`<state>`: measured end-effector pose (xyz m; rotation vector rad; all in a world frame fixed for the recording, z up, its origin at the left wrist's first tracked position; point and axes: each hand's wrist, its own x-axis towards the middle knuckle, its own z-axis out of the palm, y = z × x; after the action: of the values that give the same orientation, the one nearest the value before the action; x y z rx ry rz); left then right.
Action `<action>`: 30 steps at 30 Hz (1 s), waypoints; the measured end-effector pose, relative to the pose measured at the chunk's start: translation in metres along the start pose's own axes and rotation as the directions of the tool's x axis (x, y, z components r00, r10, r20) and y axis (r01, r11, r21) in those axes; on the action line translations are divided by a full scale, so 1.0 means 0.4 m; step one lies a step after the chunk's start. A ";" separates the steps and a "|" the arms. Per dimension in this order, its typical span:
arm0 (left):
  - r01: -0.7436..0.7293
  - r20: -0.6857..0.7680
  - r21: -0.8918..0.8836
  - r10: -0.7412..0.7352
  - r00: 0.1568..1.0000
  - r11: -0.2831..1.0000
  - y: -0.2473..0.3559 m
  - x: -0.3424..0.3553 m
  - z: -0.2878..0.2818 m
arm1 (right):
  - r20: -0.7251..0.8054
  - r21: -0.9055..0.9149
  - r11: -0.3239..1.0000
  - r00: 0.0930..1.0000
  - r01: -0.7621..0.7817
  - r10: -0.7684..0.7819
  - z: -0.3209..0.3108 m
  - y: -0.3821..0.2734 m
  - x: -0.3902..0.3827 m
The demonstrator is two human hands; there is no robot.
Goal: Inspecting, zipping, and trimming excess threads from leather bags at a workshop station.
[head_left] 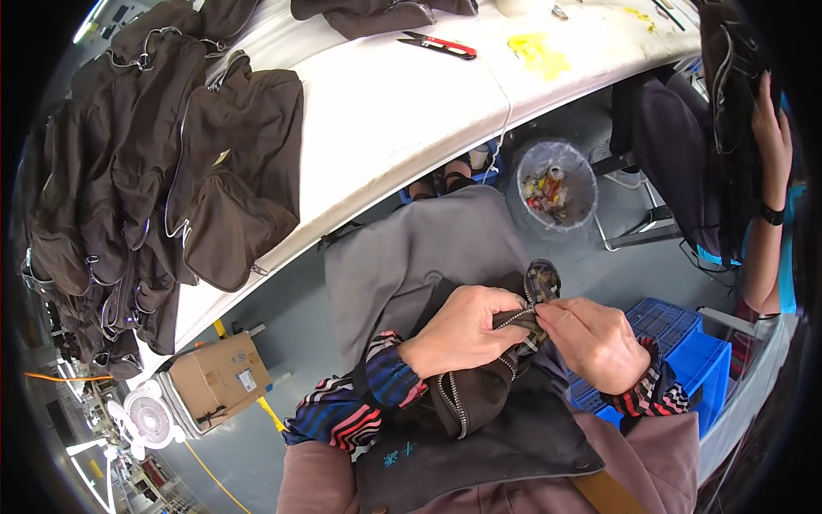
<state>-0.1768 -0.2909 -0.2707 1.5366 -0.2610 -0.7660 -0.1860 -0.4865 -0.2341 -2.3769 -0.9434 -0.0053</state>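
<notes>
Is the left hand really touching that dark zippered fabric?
Touching. The head view shows the left hand gripping the dark zippered fabric, with part of it showing between thumb and fingers.

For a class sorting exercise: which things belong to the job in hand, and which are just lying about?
Likely in the job:
brown zippered fabric item, held in left hand and right hand
similar zippered items
red-handled snips, perhaps

Likely lying about:
cardboard box
white fan
clear-lined waste bin
blue plastic crates

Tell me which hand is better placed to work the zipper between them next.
Probably the right hand: it pinches at the zipper, while the left hand grips the dark fabric beside it.
</notes>
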 end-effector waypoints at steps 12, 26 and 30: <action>-0.030 0.032 -0.105 0.034 0.999 0.994 -0.046 0.010 -0.018 | 0.369 0.787 0.303 0.804 -0.537 0.467 0.051 0.108 -0.010; 0.013 0.053 -0.275 0.002 0.999 0.961 -0.053 0.013 -0.042 | -0.548 0.061 0.973 0.808 -0.222 0.219 -0.075 0.354 0.305; 0.071 0.101 -0.260 -0.046 0.994 0.963 -0.058 0.020 -0.042 | -0.448 -0.407 0.908 0.888 -0.102 -0.100 -0.076 0.430 0.392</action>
<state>-0.1673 -0.2790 -0.2962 1.2629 -0.1757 -0.8842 0.0464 -0.5043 -0.2642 -2.5780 -0.7572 -0.8200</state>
